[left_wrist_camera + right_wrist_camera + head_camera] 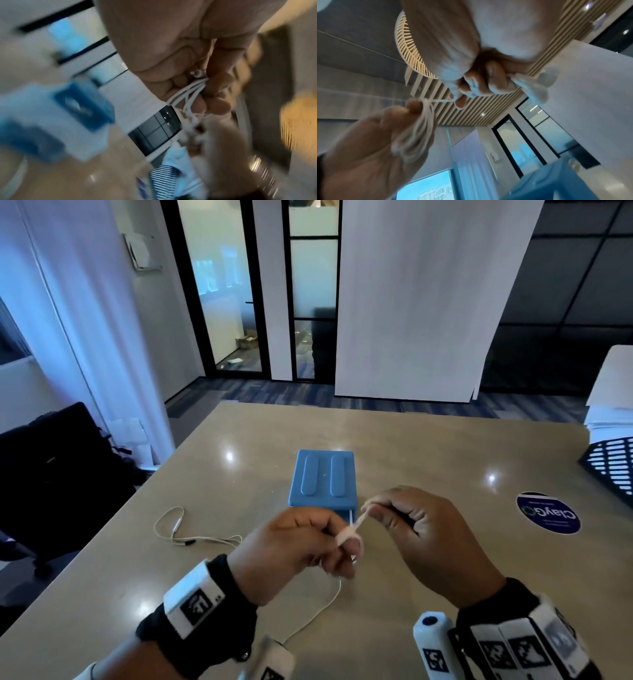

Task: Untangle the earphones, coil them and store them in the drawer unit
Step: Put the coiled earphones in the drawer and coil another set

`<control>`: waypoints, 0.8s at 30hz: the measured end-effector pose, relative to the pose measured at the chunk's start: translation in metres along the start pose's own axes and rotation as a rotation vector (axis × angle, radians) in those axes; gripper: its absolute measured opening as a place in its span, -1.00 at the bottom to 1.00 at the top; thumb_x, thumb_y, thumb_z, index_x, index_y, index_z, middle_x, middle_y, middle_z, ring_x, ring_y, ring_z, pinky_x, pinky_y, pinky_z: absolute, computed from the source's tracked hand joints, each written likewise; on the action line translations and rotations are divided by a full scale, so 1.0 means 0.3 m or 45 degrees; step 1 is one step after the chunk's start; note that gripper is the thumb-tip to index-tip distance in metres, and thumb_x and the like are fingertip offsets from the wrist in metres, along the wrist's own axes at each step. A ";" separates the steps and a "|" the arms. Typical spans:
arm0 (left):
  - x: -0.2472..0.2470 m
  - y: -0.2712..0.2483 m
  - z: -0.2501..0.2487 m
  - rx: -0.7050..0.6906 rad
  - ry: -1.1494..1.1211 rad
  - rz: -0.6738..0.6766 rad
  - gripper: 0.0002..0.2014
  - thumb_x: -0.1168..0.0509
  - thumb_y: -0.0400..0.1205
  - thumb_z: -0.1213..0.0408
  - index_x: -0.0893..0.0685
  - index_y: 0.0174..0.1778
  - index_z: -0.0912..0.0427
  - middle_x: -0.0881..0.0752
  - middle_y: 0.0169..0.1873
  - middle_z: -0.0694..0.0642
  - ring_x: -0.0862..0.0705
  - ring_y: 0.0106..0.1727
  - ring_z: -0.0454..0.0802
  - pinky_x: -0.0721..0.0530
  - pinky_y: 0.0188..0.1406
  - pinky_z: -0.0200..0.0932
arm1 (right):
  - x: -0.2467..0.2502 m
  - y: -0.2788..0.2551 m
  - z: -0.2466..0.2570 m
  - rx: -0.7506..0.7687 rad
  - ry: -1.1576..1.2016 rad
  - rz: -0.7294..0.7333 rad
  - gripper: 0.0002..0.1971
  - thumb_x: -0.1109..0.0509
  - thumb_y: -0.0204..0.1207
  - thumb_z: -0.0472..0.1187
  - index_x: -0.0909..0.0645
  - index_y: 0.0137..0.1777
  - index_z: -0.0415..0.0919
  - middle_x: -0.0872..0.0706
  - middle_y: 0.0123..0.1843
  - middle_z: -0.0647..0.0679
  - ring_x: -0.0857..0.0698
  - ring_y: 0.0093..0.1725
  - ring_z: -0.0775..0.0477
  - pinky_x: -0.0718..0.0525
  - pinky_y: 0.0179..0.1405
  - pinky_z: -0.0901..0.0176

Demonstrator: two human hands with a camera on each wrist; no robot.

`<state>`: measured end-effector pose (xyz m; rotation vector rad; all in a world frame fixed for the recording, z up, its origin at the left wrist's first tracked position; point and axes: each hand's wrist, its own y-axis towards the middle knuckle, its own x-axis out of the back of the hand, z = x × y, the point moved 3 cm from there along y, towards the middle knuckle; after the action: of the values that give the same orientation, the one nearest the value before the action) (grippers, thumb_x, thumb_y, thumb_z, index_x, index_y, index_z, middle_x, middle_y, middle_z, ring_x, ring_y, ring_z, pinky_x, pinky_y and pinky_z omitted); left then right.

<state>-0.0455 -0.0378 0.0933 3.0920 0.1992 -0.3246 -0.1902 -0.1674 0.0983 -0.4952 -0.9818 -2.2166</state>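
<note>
While the left hand (301,546) curls its fingers around a small bundle of white earphones (347,534) cord, the right hand (418,529) pinches a taut strand running from that bundle. Both hover above the table (428,446), just in front of the blue drawer unit (323,479). More cord trails down onto the table, and a second earphone cable (178,530) lies loose to the left.

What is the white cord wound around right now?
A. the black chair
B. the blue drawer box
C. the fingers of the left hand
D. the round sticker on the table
C: the white cord loops in several turns round the fingers of the left hand, while the right hand pulls one strand taut.
</note>
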 end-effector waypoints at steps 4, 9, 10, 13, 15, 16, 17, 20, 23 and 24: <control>-0.010 0.021 -0.041 -0.030 -0.906 -0.037 -0.83 -0.19 0.60 0.48 -0.66 -0.02 0.46 -0.70 -0.27 0.18 -0.78 -0.08 0.11 -0.79 0.04 -0.10 | -0.085 -0.024 0.043 0.026 0.071 0.019 -0.85 -0.38 0.68 -0.14 -0.76 -0.05 0.10 -0.76 -0.22 0.34 -0.72 -0.17 0.27 -0.58 -0.17 0.41; 0.000 0.044 -0.024 -0.215 -0.514 -0.504 -0.73 -0.22 0.62 0.42 -0.69 0.19 0.40 -0.81 -0.02 0.32 -0.77 0.09 0.18 -0.74 0.23 0.01 | -0.163 -0.046 0.071 -0.008 -0.183 0.195 -0.82 -0.23 0.66 -0.06 -0.69 -0.01 0.11 -0.72 -0.26 0.21 -0.65 -0.23 0.10 -0.50 -0.19 0.28; 0.004 0.042 -0.018 -0.233 -0.360 -0.567 -0.75 -0.21 0.66 0.43 -0.70 0.20 0.36 -0.83 0.01 0.32 -0.77 0.09 0.18 -0.74 0.21 0.00 | -0.166 -0.052 0.070 0.003 -0.252 0.190 -0.75 -0.21 0.66 -0.04 -0.75 0.07 0.07 -0.78 -0.18 0.13 -0.70 -0.20 0.05 -0.57 -0.16 0.20; 0.003 0.034 -0.018 -0.282 -0.022 -0.638 -0.76 -0.19 0.73 0.43 -0.71 0.21 0.22 -0.85 0.02 0.20 -0.79 0.09 0.12 -0.72 0.19 -0.06 | -0.153 -0.064 0.084 0.064 -0.376 0.130 -0.69 -0.20 0.64 -0.05 -0.79 0.11 0.00 -0.82 -0.15 0.03 -0.77 -0.21 -0.06 -0.71 -0.21 0.11; 0.015 0.030 -0.025 -0.313 0.195 -0.688 -0.76 -0.20 0.74 0.42 -0.72 0.20 0.13 -0.87 0.00 0.09 -0.81 0.08 0.01 -0.73 0.16 -0.15 | -0.147 -0.073 0.101 0.056 -0.441 0.159 -0.73 -0.22 0.63 -0.05 -0.77 0.10 0.06 -0.80 -0.15 0.06 -0.77 -0.19 -0.06 -0.77 -0.19 -0.02; 0.025 0.030 -0.026 -0.320 0.273 -0.712 -0.76 -0.21 0.74 0.42 -0.72 0.19 0.10 -0.87 -0.01 0.05 -0.81 0.05 -0.03 -0.73 0.14 -0.17 | -0.145 -0.077 0.111 0.050 -0.471 0.182 -0.73 -0.21 0.64 -0.02 -0.76 0.12 0.09 -0.78 -0.12 0.08 -0.76 -0.16 -0.05 -0.76 -0.15 -0.06; 0.035 0.031 -0.026 -0.314 0.302 -0.721 -0.77 -0.21 0.74 0.42 -0.73 0.16 0.08 -0.87 -0.03 0.04 -0.82 0.04 -0.04 -0.73 0.12 -0.19 | -0.141 -0.080 0.119 0.031 -0.473 0.206 -0.71 -0.19 0.64 0.00 -0.74 0.16 0.11 -0.75 -0.09 0.10 -0.75 -0.12 -0.05 -0.75 -0.12 -0.07; 0.041 0.037 -0.008 -0.164 0.336 -0.576 -0.81 -0.26 0.71 0.44 -0.76 0.06 0.16 -0.87 -0.10 0.13 -0.81 -0.03 0.05 -0.73 0.03 -0.22 | -0.112 -0.079 0.136 0.008 -0.352 0.241 -0.67 -0.14 0.64 0.05 -0.70 0.23 0.16 -0.67 -0.03 0.13 -0.69 -0.08 0.02 -0.69 -0.12 0.08; 0.019 0.042 0.035 -0.006 0.356 -0.271 -0.92 -0.37 0.55 0.44 -0.74 -0.11 0.36 -0.71 -0.29 0.20 -0.61 -0.23 0.05 -0.60 -0.18 -0.18 | -0.075 -0.062 0.148 0.081 -0.228 0.236 -0.86 -0.32 0.62 -0.03 -0.70 0.08 0.17 -0.56 -0.07 0.20 -0.62 -0.14 0.18 -0.60 -0.20 0.31; 0.011 0.041 0.046 0.035 0.342 -0.193 -0.87 -0.34 0.46 0.46 -0.72 -0.12 0.42 -0.66 -0.31 0.21 -0.55 -0.25 0.06 -0.52 -0.20 -0.10 | -0.063 -0.056 0.144 0.103 -0.196 0.227 -0.89 -0.40 0.60 -0.08 -0.70 0.04 0.17 -0.55 -0.07 0.23 -0.63 -0.14 0.22 -0.58 -0.21 0.39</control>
<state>-0.0433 -0.0502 0.0793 3.1441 0.4402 0.0893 -0.1852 -0.1184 0.1071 -0.6964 -1.0586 -1.9960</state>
